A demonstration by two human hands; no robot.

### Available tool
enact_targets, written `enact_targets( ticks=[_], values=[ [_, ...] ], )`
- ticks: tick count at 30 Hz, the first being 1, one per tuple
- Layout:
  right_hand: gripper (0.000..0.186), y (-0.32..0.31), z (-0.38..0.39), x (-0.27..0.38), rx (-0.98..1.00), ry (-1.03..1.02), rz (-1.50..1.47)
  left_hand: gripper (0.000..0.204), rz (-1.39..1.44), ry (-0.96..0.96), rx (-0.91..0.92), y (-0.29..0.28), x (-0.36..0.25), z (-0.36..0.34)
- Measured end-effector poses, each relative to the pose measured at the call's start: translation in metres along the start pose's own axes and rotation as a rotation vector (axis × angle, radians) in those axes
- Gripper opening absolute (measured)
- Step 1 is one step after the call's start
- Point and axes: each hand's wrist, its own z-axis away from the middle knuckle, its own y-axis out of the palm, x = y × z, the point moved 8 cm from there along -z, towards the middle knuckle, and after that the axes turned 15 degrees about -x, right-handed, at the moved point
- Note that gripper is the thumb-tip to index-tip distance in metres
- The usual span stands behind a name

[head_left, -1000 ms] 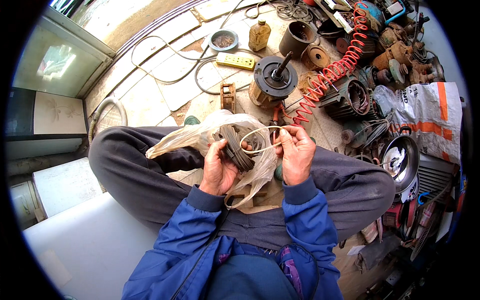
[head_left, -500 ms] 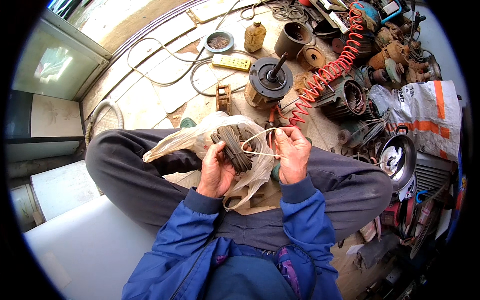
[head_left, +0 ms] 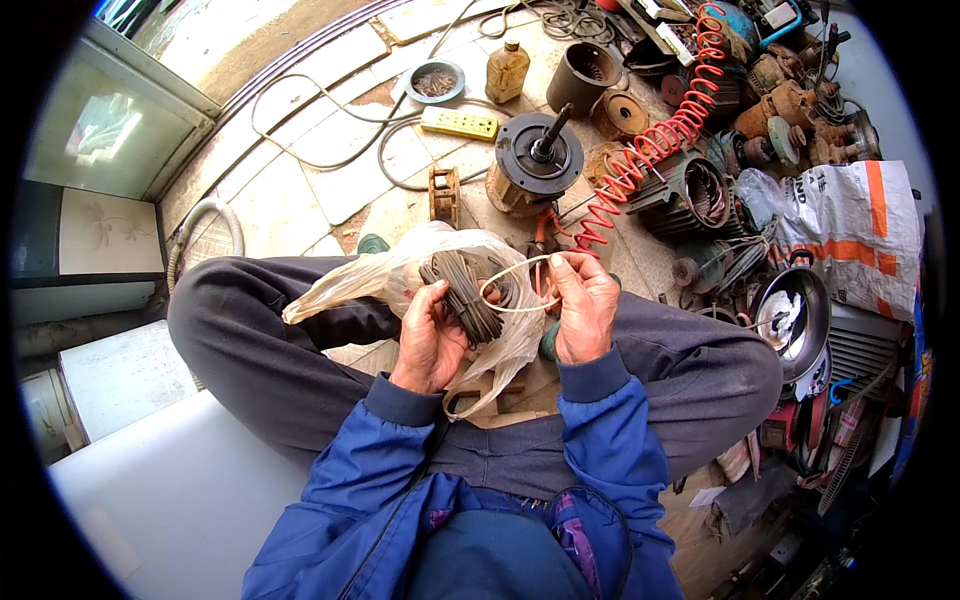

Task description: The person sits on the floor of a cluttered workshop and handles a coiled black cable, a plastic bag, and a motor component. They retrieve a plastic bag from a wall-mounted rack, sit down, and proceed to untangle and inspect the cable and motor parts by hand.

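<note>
My left hand is gripping the coil, seemingly steadying the loop my right hand is pinching at three o'clock.

The head-worn fisheye camera looks steeply downward.

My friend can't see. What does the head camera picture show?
A seated person holds a bundle of dark strands in the left hand and pinches a pale loop in the right hand, over a plastic bag. Ahead are a yellow power strip, a motor and a coiled red hose.
</note>
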Motion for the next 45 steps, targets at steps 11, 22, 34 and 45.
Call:
enact_targets(
  ticks=[11,22,34,45],
  values=[
    [0.011,0.001,0.000,-0.004,-0.012,0.072,-0.096,0.043,0.002,-0.007,-0.010,-0.001,0.001,-0.001],
    [0.009,0.003,0.003,-0.003,0.021,0.127,-0.076,0.055,-0.113,0.024,-0.036,-0.006,0.006,-0.005],
    [0.016,0.003,-0.003,-0.002,0.019,-0.113,0.184,0.053,-0.032,0.021,0.129,0.021,0.000,0.008],
    [0.018,0.041,0.035,0.033,0.185,-0.493,0.643,0.051,0.036,0.019,0.186,0.024,-0.004,0.009]
  ],
)
